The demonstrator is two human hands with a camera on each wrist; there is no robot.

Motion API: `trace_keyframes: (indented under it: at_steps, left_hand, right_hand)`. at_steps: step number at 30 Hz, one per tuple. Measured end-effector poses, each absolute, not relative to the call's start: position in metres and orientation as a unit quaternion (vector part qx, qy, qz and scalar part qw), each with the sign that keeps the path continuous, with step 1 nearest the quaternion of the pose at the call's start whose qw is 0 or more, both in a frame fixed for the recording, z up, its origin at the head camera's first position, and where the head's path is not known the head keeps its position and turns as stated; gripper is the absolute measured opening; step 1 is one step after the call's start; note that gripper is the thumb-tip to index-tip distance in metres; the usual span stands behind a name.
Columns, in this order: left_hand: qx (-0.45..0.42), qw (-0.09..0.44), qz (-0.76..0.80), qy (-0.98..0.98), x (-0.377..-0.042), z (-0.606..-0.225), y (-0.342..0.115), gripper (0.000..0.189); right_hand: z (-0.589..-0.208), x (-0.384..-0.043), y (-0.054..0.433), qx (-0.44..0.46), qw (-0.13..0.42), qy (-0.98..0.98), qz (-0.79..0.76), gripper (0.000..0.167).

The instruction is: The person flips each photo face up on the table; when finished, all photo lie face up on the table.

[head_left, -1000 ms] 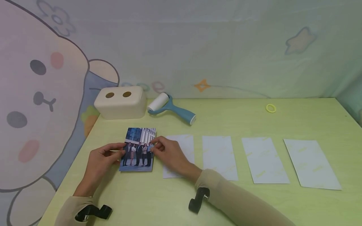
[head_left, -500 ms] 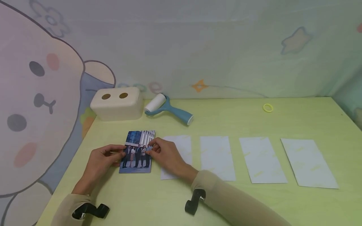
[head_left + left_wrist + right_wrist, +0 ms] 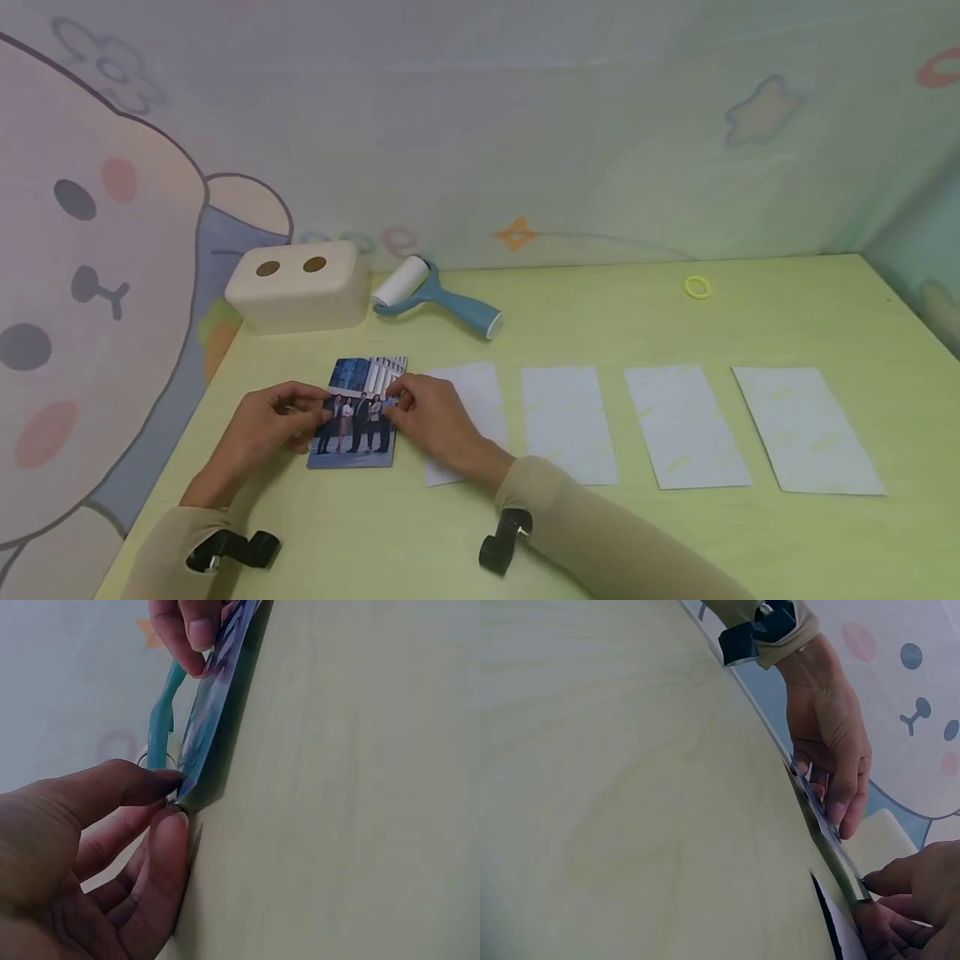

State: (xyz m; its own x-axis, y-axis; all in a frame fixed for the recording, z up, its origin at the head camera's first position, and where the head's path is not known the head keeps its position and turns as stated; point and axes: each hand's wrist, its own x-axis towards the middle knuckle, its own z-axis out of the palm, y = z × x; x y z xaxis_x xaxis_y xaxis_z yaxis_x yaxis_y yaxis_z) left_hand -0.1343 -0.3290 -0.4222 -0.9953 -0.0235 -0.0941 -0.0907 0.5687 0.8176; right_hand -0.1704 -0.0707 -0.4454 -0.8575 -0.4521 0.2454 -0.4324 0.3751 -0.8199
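Note:
In the head view a colour photo print of several people in front of buildings lies low over the table's left part. My left hand pinches its left edge between thumb and fingers. At the opposite edge, my right hand pinches it the same way. From the left wrist, the print appears almost edge-on and tilted, with the left thumb over its border. In the right wrist view the right hand grips the near border, the left hand the far one.
Several white sheets with faint yellow marks, including this one, lie in a row to the right; my right arm partly covers the nearest. Behind stand a cream box with two round holes, a blue-handled lint roller, and a yellow ring.
The head view has shifted slightly, so the scene sits a little lower and further left. The print's far edge has dropped slightly; both hands keep hold of it.

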Motion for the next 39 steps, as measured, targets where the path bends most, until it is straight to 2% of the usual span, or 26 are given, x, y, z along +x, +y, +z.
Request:
trace_keyframes:
  at_steps: [9, 19, 26, 39]
  left_hand:
    - [-0.056, 0.055, 0.435, 0.897, -0.138, -0.417, -0.323, 0.032]
    - [-0.049, 0.041, 0.379, 0.923, -0.138, -0.412, -0.316, 0.027]
    - [-0.010, 0.019, 0.348, 0.937, -0.144, -0.405, -0.307, 0.031]
    - [0.103, -0.013, 0.370, 0.923, -0.149, -0.391, -0.266, 0.035]
  right_hand:
    - [-0.437, -0.170, -0.075, -0.282, 0.005, 0.866, -0.413, 0.015]
    - [-0.427, -0.172, -0.059, -0.287, 0.038, 0.833, -0.472, 0.019]
    - [-0.410, -0.176, -0.033, -0.287, 0.031, 0.822, -0.491, 0.023]
    - [-0.409, -0.184, 0.008, -0.273, 0.017, 0.825, -0.495, 0.025]
